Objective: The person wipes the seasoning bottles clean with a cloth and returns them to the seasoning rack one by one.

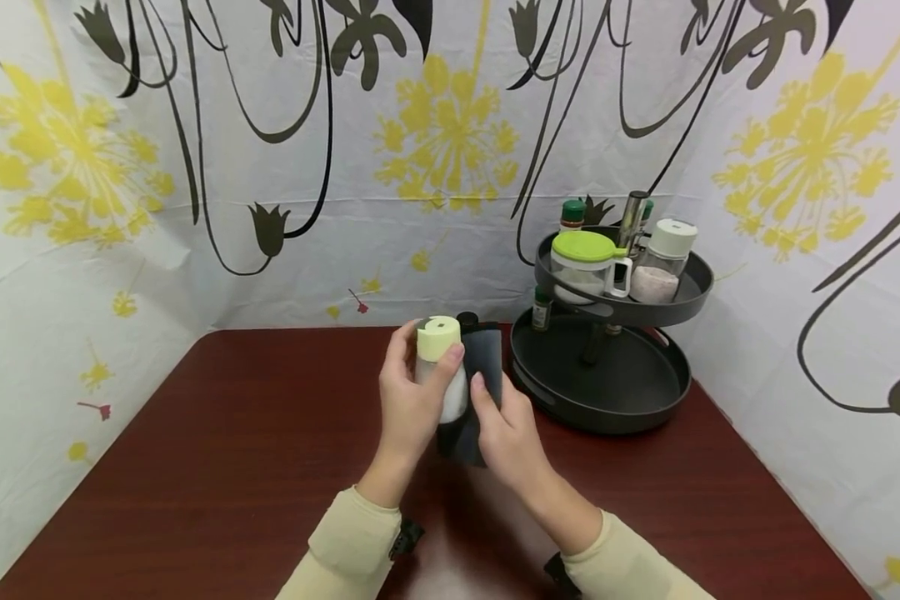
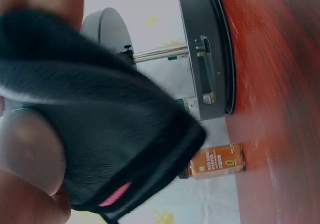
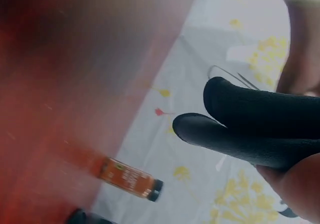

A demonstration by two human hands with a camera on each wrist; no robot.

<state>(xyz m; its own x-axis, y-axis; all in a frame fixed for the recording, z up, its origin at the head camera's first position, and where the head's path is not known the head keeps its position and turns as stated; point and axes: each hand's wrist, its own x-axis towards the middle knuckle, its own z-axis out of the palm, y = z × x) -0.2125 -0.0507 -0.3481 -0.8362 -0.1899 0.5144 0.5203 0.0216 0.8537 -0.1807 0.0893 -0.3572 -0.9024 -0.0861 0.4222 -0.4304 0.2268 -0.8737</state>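
A jar [image 1: 456,397] with a light yellow lid is in the middle of the head view. The left hand [image 1: 407,408] has its fingers curled around it. The right hand [image 1: 512,433] pinches a dark cloth [image 1: 484,353] just beside it. A black two-level rack [image 1: 617,372] sits on the surface [image 1: 270,433], right of the middle. The left wrist view shows an orange pepper bottle [image 2: 217,161], lower right.

Flower-printed white sheeting [image 1: 390,258] backs a red-brown table [image 1: 270,450].
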